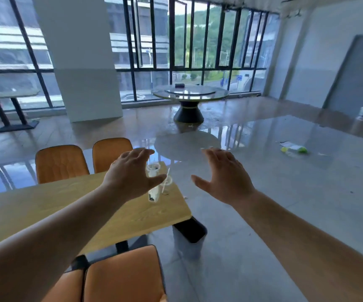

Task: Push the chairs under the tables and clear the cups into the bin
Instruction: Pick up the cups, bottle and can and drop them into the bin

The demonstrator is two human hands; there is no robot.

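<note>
The clearing looks hardly begun: two clear plastic cups (155,184) stand together near the right end of the wooden surface (45,203), one tall with a dark residue at its bottom, the other lower with a straw leaning out of it, and neither is in the bin (190,233), which sits on the floor just off the near right corner of the surface. Both hands are open and empty, fingers spread; the left hand (132,173) hovers in front of the cups without clearly touching them, and the right hand (223,176) hangs over bare floor to the right of the surface. The chairs seem mostly seen to: two orange chairs (61,163) at the far side sit close against the edge, and the near orange chairs (123,275) look tucked partly under it, though how far is hard to judge. Far off stand a round glass table (190,93) and a white pillar (82,62); some litter (293,148) lies on the floor to the right. Nothing blocks the short path from cups to bin.
</note>
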